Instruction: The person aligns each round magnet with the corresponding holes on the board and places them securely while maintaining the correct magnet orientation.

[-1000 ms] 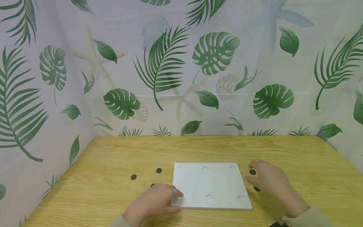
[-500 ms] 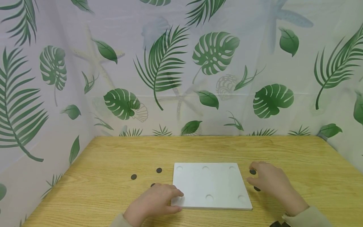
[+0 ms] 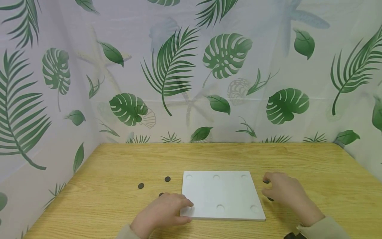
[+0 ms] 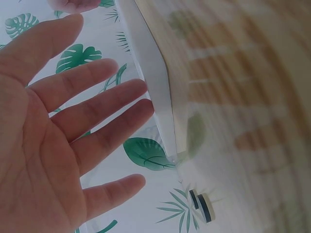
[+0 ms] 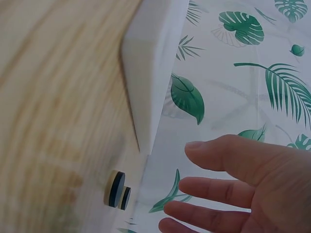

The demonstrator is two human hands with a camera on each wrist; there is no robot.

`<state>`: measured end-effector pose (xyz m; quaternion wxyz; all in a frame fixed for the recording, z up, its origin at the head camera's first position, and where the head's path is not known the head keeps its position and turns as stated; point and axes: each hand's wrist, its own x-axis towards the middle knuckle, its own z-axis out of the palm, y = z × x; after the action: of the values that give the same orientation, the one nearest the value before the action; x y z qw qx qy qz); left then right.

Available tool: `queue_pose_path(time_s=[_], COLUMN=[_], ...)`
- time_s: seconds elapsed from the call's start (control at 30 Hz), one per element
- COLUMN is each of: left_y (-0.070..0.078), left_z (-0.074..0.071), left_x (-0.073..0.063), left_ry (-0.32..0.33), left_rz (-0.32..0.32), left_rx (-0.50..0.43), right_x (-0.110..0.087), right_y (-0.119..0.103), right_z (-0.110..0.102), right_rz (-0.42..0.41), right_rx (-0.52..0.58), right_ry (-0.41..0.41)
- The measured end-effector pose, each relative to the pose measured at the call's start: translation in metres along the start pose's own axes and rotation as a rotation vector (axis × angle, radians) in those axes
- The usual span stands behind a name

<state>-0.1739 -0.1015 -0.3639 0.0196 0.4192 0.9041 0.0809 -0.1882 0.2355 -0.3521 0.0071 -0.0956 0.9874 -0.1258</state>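
A white rectangular board (image 3: 223, 196) with several shallow round recesses lies flat on the table. My left hand (image 3: 165, 210) is at its near left corner, fingers over the corner; whether they touch it I cannot tell. In the left wrist view the left hand (image 4: 63, 121) has its fingers spread and holds nothing. My right hand (image 3: 285, 192) hovers just right of the board over two black discs, a far one (image 3: 266, 181) and a partly covered near one (image 3: 270, 199). In the right wrist view these discs (image 5: 116, 189) lie apart from the loosely bent fingers.
Left of the board lie more black discs: one far left (image 3: 141, 186), one closer to the board (image 3: 167, 179), and one partly hidden by the left hand (image 3: 161, 194). A leaf-printed curtain (image 3: 185, 73) rises behind the wooden table (image 3: 209, 156).
My right hand has shifted slightly to the right and down, covering more of the two discs there. The left hand, board and discs stay in place.
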Motion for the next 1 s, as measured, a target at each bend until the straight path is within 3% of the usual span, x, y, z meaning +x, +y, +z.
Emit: queue_pose_path(time_s=[1.0], left_y=[0.0007], left_z=[0.0004], left_x=[0.0007], left_ry=[-0.014], left_rz=[-0.022], left_rx=[-0.005], right_x=[0.0022], right_y=[0.0085], right_z=[0.0049], right_rz=[0.001], right_rx=[-0.004], right_ry=[-0.058])
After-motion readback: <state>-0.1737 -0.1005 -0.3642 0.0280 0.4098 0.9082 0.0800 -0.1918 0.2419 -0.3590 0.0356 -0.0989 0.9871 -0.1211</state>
